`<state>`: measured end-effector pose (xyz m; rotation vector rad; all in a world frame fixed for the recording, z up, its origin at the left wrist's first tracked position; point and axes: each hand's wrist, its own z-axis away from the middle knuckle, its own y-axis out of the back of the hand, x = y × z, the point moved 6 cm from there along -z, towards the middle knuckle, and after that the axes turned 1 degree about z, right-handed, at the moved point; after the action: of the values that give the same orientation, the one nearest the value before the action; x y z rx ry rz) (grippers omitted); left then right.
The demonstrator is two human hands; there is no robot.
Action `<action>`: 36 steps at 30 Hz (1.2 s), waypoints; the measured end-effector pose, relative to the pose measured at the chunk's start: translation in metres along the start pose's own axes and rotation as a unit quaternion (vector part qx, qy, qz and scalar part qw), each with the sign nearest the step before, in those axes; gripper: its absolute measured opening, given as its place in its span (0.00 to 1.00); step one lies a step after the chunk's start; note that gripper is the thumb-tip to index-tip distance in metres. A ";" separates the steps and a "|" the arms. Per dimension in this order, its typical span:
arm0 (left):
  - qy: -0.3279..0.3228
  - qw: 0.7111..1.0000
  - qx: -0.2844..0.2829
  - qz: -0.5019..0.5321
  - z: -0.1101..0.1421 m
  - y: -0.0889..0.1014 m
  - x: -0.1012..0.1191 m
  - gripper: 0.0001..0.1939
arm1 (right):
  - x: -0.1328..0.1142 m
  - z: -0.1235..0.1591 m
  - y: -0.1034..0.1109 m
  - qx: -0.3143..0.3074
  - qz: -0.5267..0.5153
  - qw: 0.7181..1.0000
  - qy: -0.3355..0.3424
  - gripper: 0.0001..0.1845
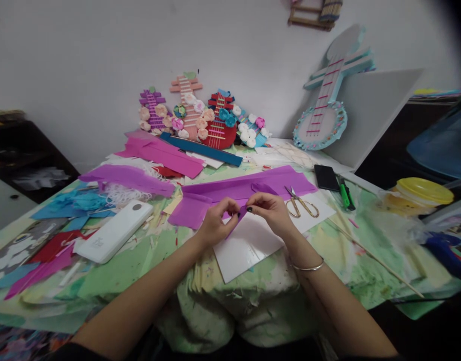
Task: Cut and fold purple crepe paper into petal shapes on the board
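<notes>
Between my two hands is a narrow purple paper strip [236, 225], pinched at its upper end. My left hand [222, 218] grips it between thumb and fingers, and my right hand [267, 209] pinches it from the other side. Both hands are over a white board [249, 250] on the table. Behind them lies a large purple paper sheet [230, 186], with a smaller purple piece [189, 208] to the left. Gold-handled scissors [298, 203] rest beside my right hand, blades pointing away and partly over the purple sheet.
A white power bank [116, 231] lies left, near tangled white string [127, 194]. A black phone-like object [326, 177], green cutter [346, 194], thin stick [377, 253] and yellow-lidded tub [424, 191] are right. Decorated paper guitars [217, 120] lean against the wall behind.
</notes>
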<state>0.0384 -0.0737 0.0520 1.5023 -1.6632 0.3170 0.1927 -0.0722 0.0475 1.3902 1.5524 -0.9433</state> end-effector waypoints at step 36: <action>-0.017 0.999 -0.002 -0.046 -0.001 -0.003 -0.002 0.05 | 0.009 0.002 -0.003 -0.014 0.062 0.998 0.002 0.07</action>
<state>0.0411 -0.0721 0.0503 1.5830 -1.6148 0.2399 0.1899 -0.0707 0.0385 1.4525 1.4589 -0.8397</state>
